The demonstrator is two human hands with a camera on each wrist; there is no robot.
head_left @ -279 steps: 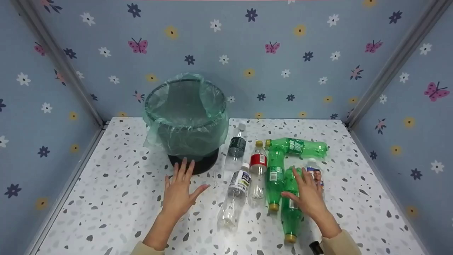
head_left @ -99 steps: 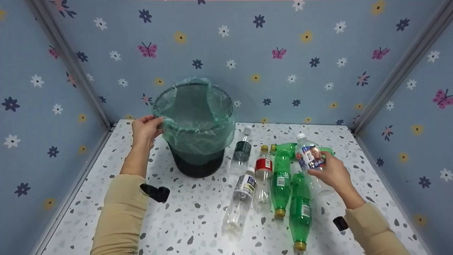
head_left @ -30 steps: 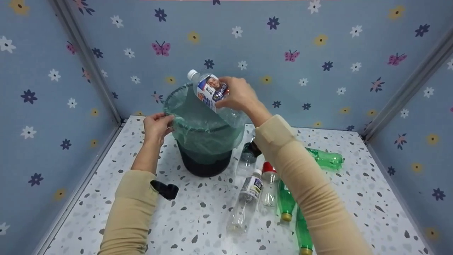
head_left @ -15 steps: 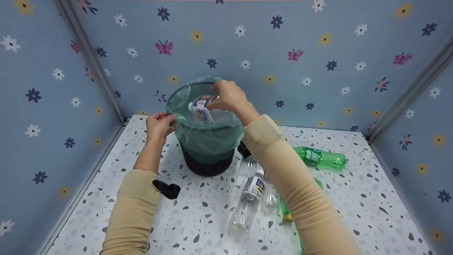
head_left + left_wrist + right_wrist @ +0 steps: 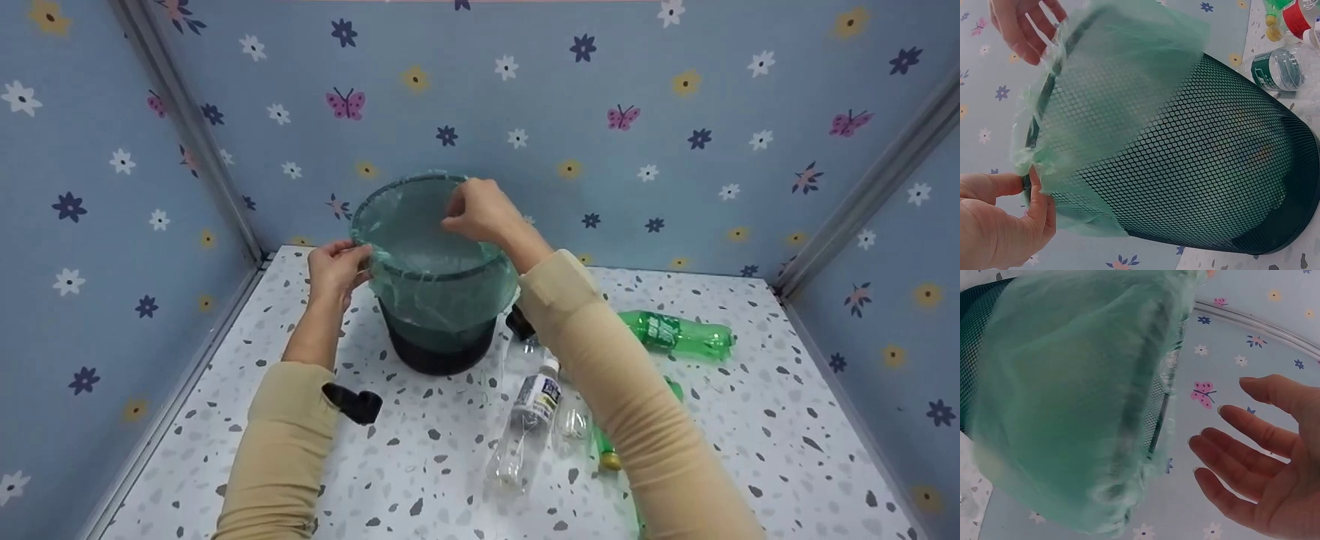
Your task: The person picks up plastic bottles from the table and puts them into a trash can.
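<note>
Mesh bin [image 5: 440, 354]: stands upright on the speckled table [image 5: 420, 465]; all places below refer to it.
Green liner [image 5: 446, 304]: fills the bin and folds over its rim; thin film, so an uneven pull may drag the fold inward.
Left hand [image 5: 335, 271]: pinches the liner between thumb and fingers at the bin's left rim; excess pull could tear the film or tip the bin.
Right hand [image 5: 484, 214]: above the bin's mouth, right side; fingers apart, loosely bent, holding nothing; a low exit could snag the liner edge.
Coloured patch [image 5: 1255, 152]: blurred behind the bin's lower mesh; cannot be identified.
Labelled bottle [image 5: 534, 401]: lies near the bin, front right; may roll if struck.
Green bottle [image 5: 682, 336]: lies well right of the bin; same hazard.
Right sleeve [image 5: 637, 390]: right of the bin, partly hiding a gold-capped bottle [image 5: 606, 446]; a dropped forearm could scatter bottles unseen.
</note>
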